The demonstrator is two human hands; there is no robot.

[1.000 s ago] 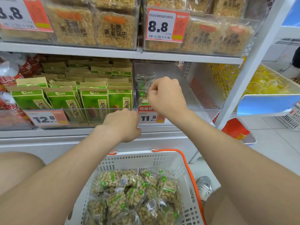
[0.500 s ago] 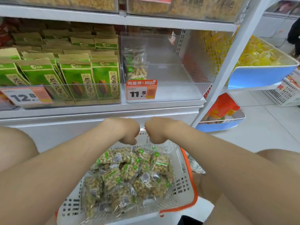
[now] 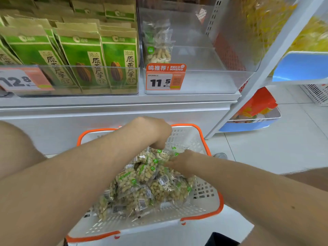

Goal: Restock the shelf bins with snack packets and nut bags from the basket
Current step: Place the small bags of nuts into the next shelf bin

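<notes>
A white basket with an orange rim [image 3: 204, 197] sits low in front of me, heaped with clear bags of peanuts [image 3: 142, 183]. My left hand [image 3: 154, 132] is curled over the far end of the heap, its fingertips pinching the top of a bag. My right hand [image 3: 181, 160] lies on the bags just right of it, fingers pushed in among them. Up on the shelf, the clear bin [image 3: 204, 80] holds a few upright peanut bags [image 3: 158, 48] at its left side; the rest of it is bare.
An orange 11.5 price tag [image 3: 165, 77] hangs on the clear bin. The bin to its left is packed with green seed packets [image 3: 85, 57]. A white shelf post [image 3: 266, 55] slants down at right, beside blue trays [image 3: 301, 68] and orange packets [image 3: 257, 107].
Both hands have come down from the shelf bin into the basket, and my view has tipped downward. They now rest on the peanut bags.
</notes>
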